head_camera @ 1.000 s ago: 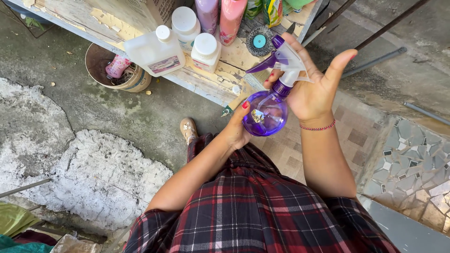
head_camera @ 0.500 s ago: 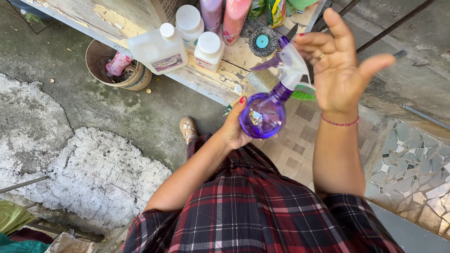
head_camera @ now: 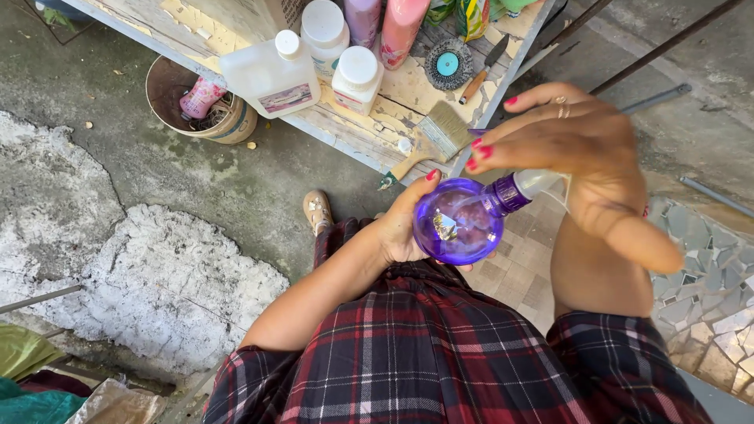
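I have the round purple spray bottle (head_camera: 458, 221) in front of me at the middle of the view, held in the air above my plaid lap and just near of the table (head_camera: 357, 133) edge. My left hand (head_camera: 404, 224) cups its globe from the left and underneath, fingers wrapped on the glass-like body. My right hand (head_camera: 585, 149) sits over the white sprayer head (head_camera: 538, 182), fingers curled loosely about it; I cannot tell whether they are truly gripping it or only resting there.

The bottle lies nearly on its side: its long axis runs left to right, the round base toward the left, the neck and sprayer pointing right and slightly far.

The risk, as I judge it, is the smooth round body slipping out of a one-palm cup, since the hold is from below and one side only. Tipped like this, liquid could leak at the purple collar (head_camera: 510, 193) if the head comes loose. A dropped bottle would meet the concrete floor (head_camera: 157, 173) or the tiled patch to the right, and the paintbrush (head_camera: 428, 141) overhanging the table edge could be knocked off.
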